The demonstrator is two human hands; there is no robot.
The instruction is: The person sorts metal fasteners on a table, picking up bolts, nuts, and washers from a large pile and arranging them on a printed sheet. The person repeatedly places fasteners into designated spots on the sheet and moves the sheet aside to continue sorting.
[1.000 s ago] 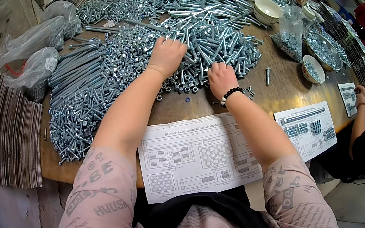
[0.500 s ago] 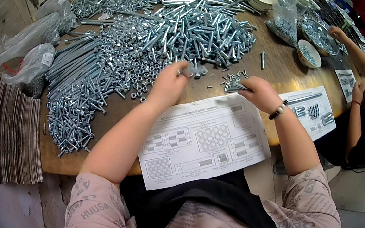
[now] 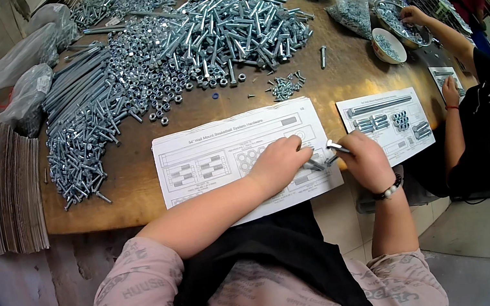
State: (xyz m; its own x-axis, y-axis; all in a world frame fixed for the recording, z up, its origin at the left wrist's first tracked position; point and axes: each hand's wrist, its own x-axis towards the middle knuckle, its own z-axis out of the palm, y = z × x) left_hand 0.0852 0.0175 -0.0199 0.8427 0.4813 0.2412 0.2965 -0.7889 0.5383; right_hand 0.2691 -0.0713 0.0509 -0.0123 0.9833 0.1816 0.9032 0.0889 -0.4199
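Note:
Both my hands are over the right part of a stack of printed sheets with line drawings of hardware. My left hand has its fingers closed around metal bolts, whose ends stick out toward the right. My right hand grips a silver bolt between thumb and fingers, its head pointing up and left. Another bolt end shows below it; how many bolts each hand holds is hidden. To the right, a second printed sheet bears a long rod, bolts and a cluster of nuts.
Beyond the sheets lie small screws, a single bolt and a large heap of bolts and nuts. Cardboard sheets are stacked at left. Bowls and a bag stand right, beside a co-worker's arm.
My left hand has come back from the heap's edge and my right from beside the small screws, both now over the printed sheets. The view has shifted.

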